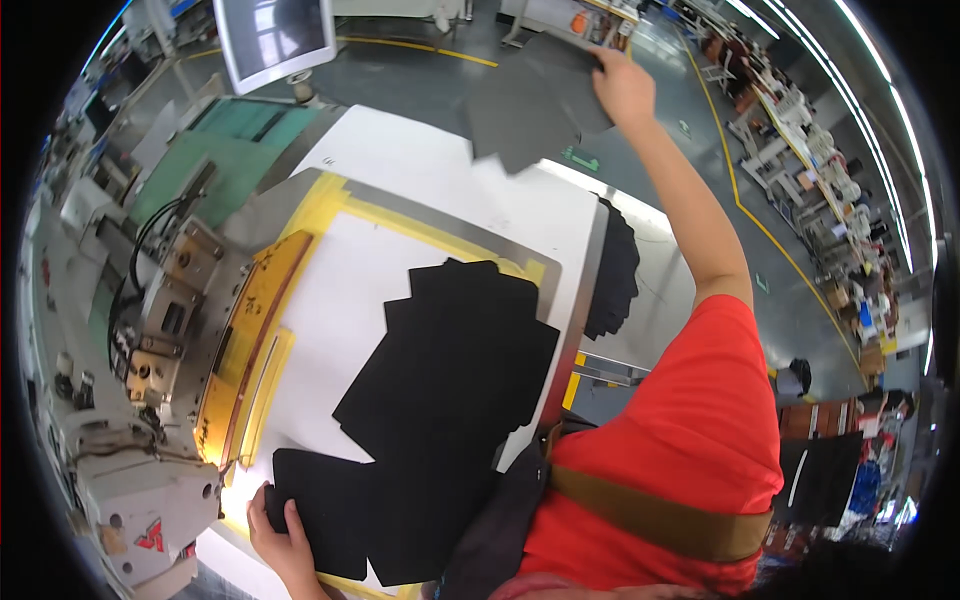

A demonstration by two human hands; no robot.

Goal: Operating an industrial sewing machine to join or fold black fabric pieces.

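My left hand (283, 538) grips the lower left edge of a black cut fabric piece (325, 500), thumb on top. That piece lies with other overlapping black cut pieces (450, 350) on the white work surface (340, 290) of a machine. Far to the right, my right hand (625, 90) is raised with the arm stretched out. Its closed fingers hold the corner of a dark grey fabric piece (525, 110), which hangs in the air over the table's far edge and is blurred by motion.
A machine head with an orange-yellow bar (250, 340) stands along the left side. Yellow tape (420, 235) borders the work surface. A black fabric stack (612, 265) sits on the side table at right. A monitor (275, 40) stands at the far left.
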